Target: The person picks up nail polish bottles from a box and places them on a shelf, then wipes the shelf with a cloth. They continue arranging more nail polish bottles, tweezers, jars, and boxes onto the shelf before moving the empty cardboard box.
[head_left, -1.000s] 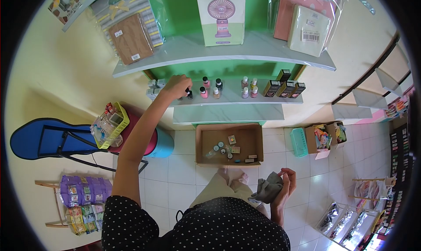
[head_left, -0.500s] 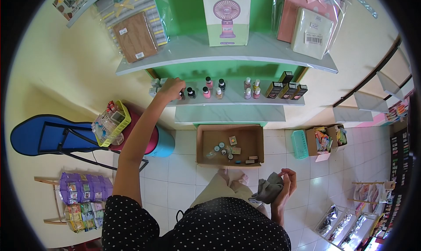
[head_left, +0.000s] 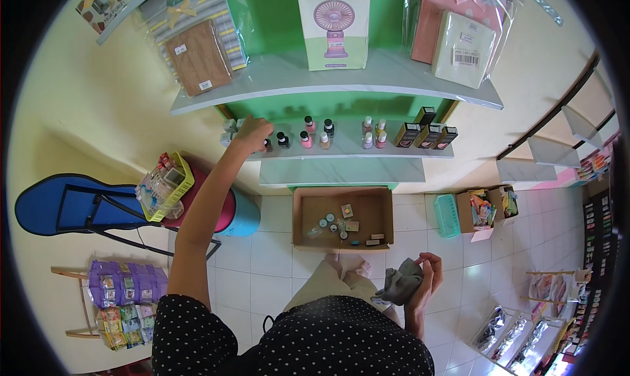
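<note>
My left hand [head_left: 252, 136] reaches to the left end of the middle shelf [head_left: 341, 149], its fingers bent over a dark nail polish bottle [head_left: 268, 145]; the fingertips are largely hidden. Small light boxes [head_left: 228, 138] stand just left of it. Right of the hand are a black-capped bottle [head_left: 283, 140], pink bottles [head_left: 306, 139] and several more polish bottles. Low on the right, my right hand [head_left: 426, 284] is closed around a crumpled grey cloth [head_left: 400, 283].
Black boxes [head_left: 407, 135] stand at the shelf's right. Above is a shelf [head_left: 275, 81] with a fan box [head_left: 333, 28] and packaged items. A cardboard box [head_left: 298, 212] holding jars sits on the floor. A yellow basket [head_left: 182, 186] rests on a stool at left.
The view has shifted very slightly. My left hand has stayed near the dark bottle with only a small movement; my right hand still holds the cloth.
</note>
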`<state>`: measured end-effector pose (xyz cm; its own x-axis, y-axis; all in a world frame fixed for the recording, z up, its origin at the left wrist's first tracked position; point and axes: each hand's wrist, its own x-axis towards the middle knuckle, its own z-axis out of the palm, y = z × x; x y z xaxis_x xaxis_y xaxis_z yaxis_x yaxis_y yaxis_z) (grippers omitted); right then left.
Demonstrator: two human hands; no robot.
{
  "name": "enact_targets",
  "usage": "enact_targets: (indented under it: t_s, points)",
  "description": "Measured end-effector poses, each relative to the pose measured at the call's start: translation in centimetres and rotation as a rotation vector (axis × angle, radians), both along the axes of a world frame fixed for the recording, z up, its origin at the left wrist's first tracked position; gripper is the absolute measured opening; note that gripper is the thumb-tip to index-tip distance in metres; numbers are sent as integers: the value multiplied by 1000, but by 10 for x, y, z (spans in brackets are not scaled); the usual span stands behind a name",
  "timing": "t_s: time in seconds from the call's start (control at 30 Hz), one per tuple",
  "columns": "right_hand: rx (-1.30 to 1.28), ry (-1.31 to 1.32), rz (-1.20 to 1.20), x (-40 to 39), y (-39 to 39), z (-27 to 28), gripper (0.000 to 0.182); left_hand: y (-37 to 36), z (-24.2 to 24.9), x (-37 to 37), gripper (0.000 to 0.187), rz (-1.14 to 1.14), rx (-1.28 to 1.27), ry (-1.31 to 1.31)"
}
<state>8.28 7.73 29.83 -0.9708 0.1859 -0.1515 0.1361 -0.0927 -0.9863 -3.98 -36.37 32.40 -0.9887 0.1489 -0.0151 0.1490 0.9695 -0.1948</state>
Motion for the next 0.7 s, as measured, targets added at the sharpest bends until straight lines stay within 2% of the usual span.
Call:
enact_targets:
  t_s: [0.1, 0.17, 0.23, 0.27, 0.3, 0.33, 0.37, 0.43, 0.47, 0.53, 0.57, 0.63, 0.67, 0.7]
  points:
    - [5, 1, -4, 1, 2, -1, 19, 6, 9, 7, 37, 22, 3, -6]
    - [9, 11, -16, -1, 1, 1, 20, 45, 44, 38, 42, 145, 165, 232]
    - [20, -7, 0, -1, -2, 5, 18, 93, 61, 69, 42, 213, 518, 242]
    - [26, -8, -2, -1, -7, 5, 18, 112, 50, 80, 44, 148, 680, 183]
    - [42, 11, 72, -2, -16, 5, 16, 138, 41, 96, 49, 149, 970, -10]
    - [59, 30, 148, -3, -26, 7, 15, 161, 18, 106, 60, -64, 1053, -97]
    - [35, 31, 237, -3, -41, 13, 14, 188, -7, 117, 75, 43, 1526, -525]
    - [86, 64, 441, -6, -69, 20, 17, 219, -30, 138, 84, 43, 1628, -813]
    - [160, 93, 555, -8, -81, 19, 19, 225, -45, 149, 86, 245, 1648, -825]
    - [199, 181, 659, -16, -104, 20, 23, 223, -58, 162, 78, 369, 2197, -614]
    - [218, 187, 671, -23, -111, 13, 23, 218, -58, 164, 78, 360, 2217, -602]
    - [347, 520, 931, -35, -123, -2, 27, 207, -60, 173, 65, 644, 2370, -485]
    - [363, 520, 946, -39, -128, 0, 27, 202, -69, 177, 65, 640, 2392, -477]
    - [425, 526, 1019, -44, -133, 3, 28, 197, -83, 180, 58, 605, 2563, -406]
